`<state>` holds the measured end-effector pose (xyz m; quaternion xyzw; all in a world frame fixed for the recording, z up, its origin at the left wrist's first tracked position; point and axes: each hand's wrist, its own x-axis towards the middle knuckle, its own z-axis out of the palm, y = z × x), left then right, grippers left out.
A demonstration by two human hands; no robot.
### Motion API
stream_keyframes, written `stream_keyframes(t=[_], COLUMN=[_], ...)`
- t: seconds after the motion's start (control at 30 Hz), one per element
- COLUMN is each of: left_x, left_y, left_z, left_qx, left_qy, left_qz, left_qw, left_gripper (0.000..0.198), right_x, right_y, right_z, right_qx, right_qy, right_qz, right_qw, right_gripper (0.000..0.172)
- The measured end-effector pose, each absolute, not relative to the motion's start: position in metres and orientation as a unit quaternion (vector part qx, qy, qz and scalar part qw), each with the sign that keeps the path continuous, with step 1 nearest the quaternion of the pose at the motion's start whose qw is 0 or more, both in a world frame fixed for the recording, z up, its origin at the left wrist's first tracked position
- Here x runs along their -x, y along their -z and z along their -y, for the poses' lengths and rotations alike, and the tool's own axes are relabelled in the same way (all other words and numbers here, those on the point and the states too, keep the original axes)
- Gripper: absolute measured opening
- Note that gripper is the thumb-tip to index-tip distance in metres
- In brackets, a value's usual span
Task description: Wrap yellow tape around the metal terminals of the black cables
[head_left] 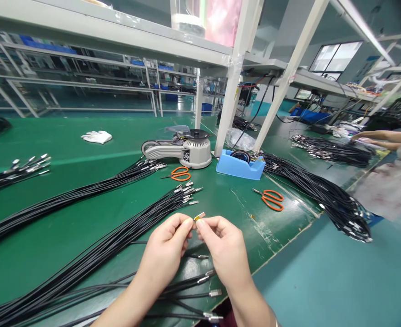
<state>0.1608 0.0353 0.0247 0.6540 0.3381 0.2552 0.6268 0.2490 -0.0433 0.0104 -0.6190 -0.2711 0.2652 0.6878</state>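
Note:
My left hand [166,243] and my right hand [225,247] meet over the green table, thumbs and fingertips pinched together. Between them sits a small metal cable connector [202,215] with a bit of yellow tape [197,218] around it. Fingers hide most of the connector and where its cable runs. Just left of my hands lies a bundle of black cables [118,245] with silver ends pointing right. More loose cables [186,284] pass beneath my wrists, their metal connectors [215,293] near the table edge.
Orange-handled scissors [272,200] lie to the right, another pair of scissors [180,174] ahead. Beyond stand a tape dispenser machine [195,152] and a blue tape holder [239,165]. A white glove [97,136] lies far left. Cable bundles [309,181] and another person's arm [377,136] are at right.

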Motion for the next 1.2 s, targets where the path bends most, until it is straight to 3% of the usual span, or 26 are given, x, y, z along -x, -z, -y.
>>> stream_keyframes(t=[0.2, 0.67, 0.93, 1.03, 1.2], left_x=[-0.161, -0.159, -0.150, -0.146, -0.143], left_y=[-0.027, -0.027, -0.028, -0.028, -0.027], left_z=[-0.039, -0.041, -0.059, -0.062, -0.065], left_qx=[-0.598, -0.564, -0.447, -0.421, -0.425], left_qy=[-0.242, -0.228, -0.054, 0.002, 0.075], left_qz=[-0.315, -0.283, -0.184, -0.162, -0.137], left_qw=[0.696, 0.742, 0.874, 0.893, 0.892], left_gripper=[0.029, 0.027, 0.022, 0.022, 0.021], right_x=[-0.252, -0.254, -0.277, -0.287, -0.296], right_y=[-0.009, -0.009, -0.002, -0.007, -0.017], right_z=[0.043, 0.044, 0.043, 0.047, 0.052], right_qx=[0.606, 0.606, 0.563, 0.526, 0.483], right_qy=[-0.268, -0.259, -0.156, -0.131, -0.117], right_qz=[0.288, 0.312, 0.489, 0.575, 0.674], right_qw=[0.691, 0.685, 0.647, 0.613, 0.547], right_gripper=[0.017, 0.017, 0.007, 0.019, 0.017])
